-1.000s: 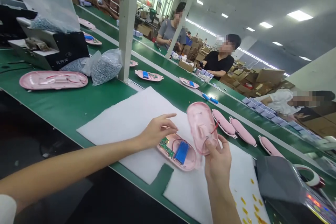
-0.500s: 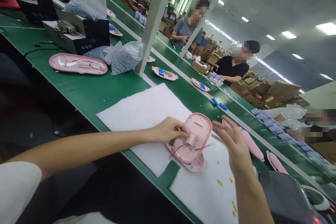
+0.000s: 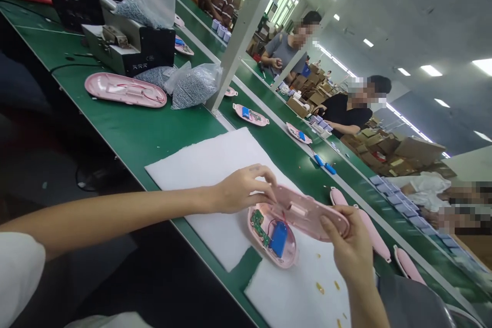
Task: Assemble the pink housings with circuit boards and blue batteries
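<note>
A pink oval shell half (image 3: 273,238) lies open on the white foam sheet (image 3: 215,166), showing a blue battery (image 3: 278,239) and a green circuit board (image 3: 258,223). Above it I hold a second pink shell half (image 3: 307,211), tilted across the first. My left hand (image 3: 242,189) pinches its left end with closed fingers. My right hand (image 3: 348,246) grips its right end, thumb on top.
Closed pink units (image 3: 369,230) lie on the green belt to the right. Another pink shell (image 3: 125,89), bags of small grey parts (image 3: 194,84) and a black machine (image 3: 130,46) stand at the left. Other people work across the belt (image 3: 346,107). A dark device (image 3: 415,302) sits at lower right.
The upper shell half has swung off the base to the right, exposing the battery and board. My right hand, open beside it half a second ago, now grips its right end.
</note>
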`<control>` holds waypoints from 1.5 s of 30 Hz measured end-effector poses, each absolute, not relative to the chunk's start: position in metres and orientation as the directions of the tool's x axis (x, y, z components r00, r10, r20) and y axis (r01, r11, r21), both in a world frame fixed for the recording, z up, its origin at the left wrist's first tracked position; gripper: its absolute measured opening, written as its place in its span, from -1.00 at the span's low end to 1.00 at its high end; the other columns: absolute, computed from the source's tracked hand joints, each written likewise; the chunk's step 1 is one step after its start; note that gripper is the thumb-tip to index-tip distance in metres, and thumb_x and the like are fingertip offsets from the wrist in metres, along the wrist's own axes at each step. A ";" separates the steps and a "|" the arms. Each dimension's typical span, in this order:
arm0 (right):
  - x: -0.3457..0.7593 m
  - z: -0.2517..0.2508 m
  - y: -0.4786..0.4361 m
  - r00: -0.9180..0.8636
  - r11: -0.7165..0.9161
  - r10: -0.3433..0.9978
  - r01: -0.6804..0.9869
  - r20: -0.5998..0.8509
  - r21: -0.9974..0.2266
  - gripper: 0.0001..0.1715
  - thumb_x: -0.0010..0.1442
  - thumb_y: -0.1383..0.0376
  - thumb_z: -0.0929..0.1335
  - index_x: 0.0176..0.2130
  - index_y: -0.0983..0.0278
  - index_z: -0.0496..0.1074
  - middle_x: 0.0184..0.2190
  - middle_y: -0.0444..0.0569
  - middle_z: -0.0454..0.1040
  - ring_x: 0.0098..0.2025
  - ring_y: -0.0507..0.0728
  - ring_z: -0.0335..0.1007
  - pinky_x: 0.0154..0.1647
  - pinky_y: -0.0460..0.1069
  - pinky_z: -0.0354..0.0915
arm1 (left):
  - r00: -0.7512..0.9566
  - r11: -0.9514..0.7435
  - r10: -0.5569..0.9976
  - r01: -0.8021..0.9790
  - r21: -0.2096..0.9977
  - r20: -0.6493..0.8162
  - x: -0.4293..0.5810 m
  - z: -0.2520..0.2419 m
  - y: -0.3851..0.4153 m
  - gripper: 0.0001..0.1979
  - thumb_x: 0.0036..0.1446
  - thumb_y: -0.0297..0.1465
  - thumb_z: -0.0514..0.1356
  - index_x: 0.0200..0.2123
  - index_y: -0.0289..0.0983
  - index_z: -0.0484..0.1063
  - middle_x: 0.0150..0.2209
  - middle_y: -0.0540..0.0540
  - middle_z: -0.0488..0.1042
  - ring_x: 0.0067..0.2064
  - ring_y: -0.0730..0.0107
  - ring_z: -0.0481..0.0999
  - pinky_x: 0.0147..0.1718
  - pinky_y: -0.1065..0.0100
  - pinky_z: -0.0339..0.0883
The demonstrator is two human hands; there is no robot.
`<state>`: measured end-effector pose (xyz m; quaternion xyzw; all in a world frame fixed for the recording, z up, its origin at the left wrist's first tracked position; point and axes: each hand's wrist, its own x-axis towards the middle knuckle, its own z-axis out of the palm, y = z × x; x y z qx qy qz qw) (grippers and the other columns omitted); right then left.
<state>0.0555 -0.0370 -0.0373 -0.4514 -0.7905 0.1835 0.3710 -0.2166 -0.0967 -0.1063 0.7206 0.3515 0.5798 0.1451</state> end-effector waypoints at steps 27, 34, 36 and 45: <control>0.041 -0.052 -0.086 0.072 0.555 0.672 0.610 0.737 -0.566 -0.61 0.05 0.09 0.49 -0.29 0.33 0.42 -0.36 -0.04 0.42 -0.37 0.07 0.32 -0.31 0.00 0.23 | 0.449 -0.607 0.749 0.173 0.775 0.487 -0.213 -0.095 -0.118 -0.89 0.26 -0.51 0.21 -0.25 -0.28 0.56 -0.23 -0.10 0.60 -0.15 0.36 0.55 -0.11 0.41 0.38; 0.090 -0.054 -0.059 0.028 0.609 0.755 0.344 0.656 -0.715 -0.61 -0.10 0.16 0.55 -0.36 0.29 0.41 -0.42 -0.05 0.44 -0.40 0.10 0.36 -0.37 0.01 0.29 | 0.208 -0.622 0.783 0.215 0.753 0.587 -0.225 -0.085 -0.119 -0.89 0.21 -0.52 0.24 -0.36 -0.28 0.56 0.04 -0.20 0.47 0.02 0.26 0.48 0.07 0.28 0.34; 0.104 -0.058 -0.048 -0.121 0.514 0.856 0.093 0.503 -0.853 -0.58 -0.12 0.11 0.54 -0.40 0.26 0.35 -0.52 -0.12 0.37 -0.52 0.07 0.32 -0.51 -0.01 0.24 | 0.115 -0.583 0.813 0.175 0.794 0.571 -0.226 -0.086 -0.118 -0.92 0.18 -0.50 0.28 -0.36 -0.29 0.57 -0.07 -0.16 0.50 -0.04 0.30 0.50 0.03 0.29 0.37; 0.046 -0.087 -0.051 -0.059 0.319 0.946 -0.002 0.318 -0.948 -0.58 -0.15 0.17 0.57 -0.35 0.28 0.40 -0.45 -0.15 0.41 -0.43 -0.01 0.34 -0.39 -0.10 0.23 | 0.028 -0.781 0.586 0.286 0.556 0.810 -0.203 -0.104 -0.112 -0.90 0.21 -0.45 0.28 -0.35 -0.29 0.61 -0.07 -0.22 0.46 -0.04 0.27 0.48 -0.04 0.27 0.44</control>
